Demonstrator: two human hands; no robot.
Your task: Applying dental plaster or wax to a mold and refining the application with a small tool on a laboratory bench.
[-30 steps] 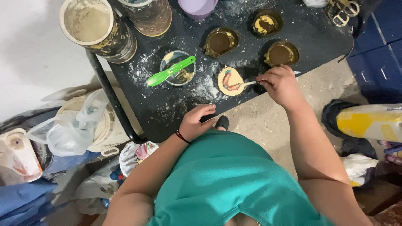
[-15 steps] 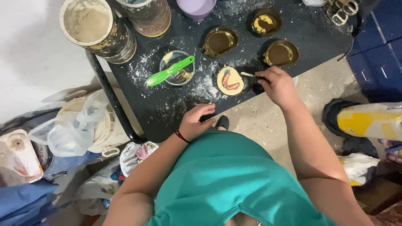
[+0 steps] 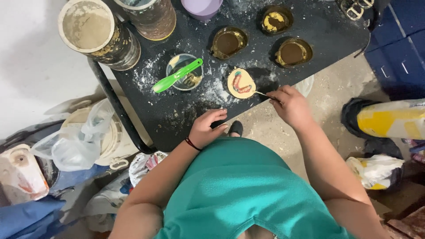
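**Black surface, dusted with white powder**

Black surface (image 3: 186, 115), white powder scattered mid-area. Far-left corner: two large stained cans (image 3: 95, 33) (image 3: 150, 15). Far edge: lilac cup (image 3: 203, 6). Middle: glass dish (image 3: 183, 73) with green spatula (image 3: 177, 76) across it. Right half: three brass moulds (image 3: 228, 43) (image 3: 275, 20) (image 3: 293, 52). Near edge: round yellow cast (image 3: 241, 82) with red arch; left hand (image 3: 208, 128) rests there.

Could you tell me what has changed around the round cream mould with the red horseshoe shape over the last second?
The right hand has drawn back a little from the round cream mould, keeping the thin metal tool with its tip at the mould's edge. The left hand still rests on the black table edge; the green spatula lies unmoved across its bowl.
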